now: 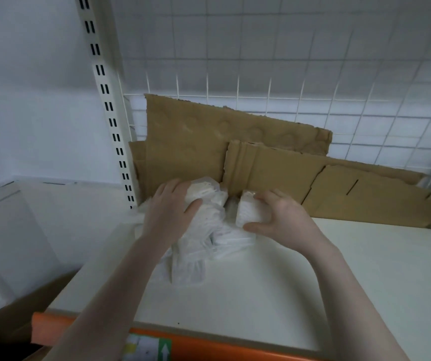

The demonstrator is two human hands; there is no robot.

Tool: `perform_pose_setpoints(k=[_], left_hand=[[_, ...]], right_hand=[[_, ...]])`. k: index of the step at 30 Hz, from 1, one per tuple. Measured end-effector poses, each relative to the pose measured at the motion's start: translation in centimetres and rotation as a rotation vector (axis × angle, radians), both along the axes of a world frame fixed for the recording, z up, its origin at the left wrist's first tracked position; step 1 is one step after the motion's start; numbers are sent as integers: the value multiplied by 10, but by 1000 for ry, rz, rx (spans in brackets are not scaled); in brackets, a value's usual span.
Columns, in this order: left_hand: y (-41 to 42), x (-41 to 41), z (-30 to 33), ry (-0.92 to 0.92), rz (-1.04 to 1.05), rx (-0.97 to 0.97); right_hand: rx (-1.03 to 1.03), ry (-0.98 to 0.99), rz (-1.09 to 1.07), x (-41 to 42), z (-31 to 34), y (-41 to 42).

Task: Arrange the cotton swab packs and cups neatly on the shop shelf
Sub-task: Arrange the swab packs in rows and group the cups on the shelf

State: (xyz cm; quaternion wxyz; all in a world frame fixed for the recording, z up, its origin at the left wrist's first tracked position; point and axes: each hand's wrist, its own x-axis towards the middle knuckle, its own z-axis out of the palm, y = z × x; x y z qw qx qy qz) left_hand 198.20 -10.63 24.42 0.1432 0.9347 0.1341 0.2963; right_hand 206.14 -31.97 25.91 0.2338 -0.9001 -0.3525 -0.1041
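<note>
A white shelf board [313,269] with an orange front edge [209,342] is seen. A loose heap of cotton swab packs [204,238] lies at its back left, and torn cardboard sheets [261,157] are propped along the rear.

Blurred swab packs [198,246] hide under both hands.

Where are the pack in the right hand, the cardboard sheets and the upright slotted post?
pack in the right hand [248,211]: head view, its front face.
cardboard sheets [196,142]: head view, rear sheet's middle.
slotted post [100,71]: head view, its slotted face.
</note>
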Motion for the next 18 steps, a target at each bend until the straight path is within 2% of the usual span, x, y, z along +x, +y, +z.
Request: perform_pose_setpoints(k=[11,18], left_hand=[[0,54,0,183,-2,116],[1,69,2,174,27,127]], right_hand=[[111,-8,-87,6,-25,-25],[85,-65,-100,16,-28,-27]])
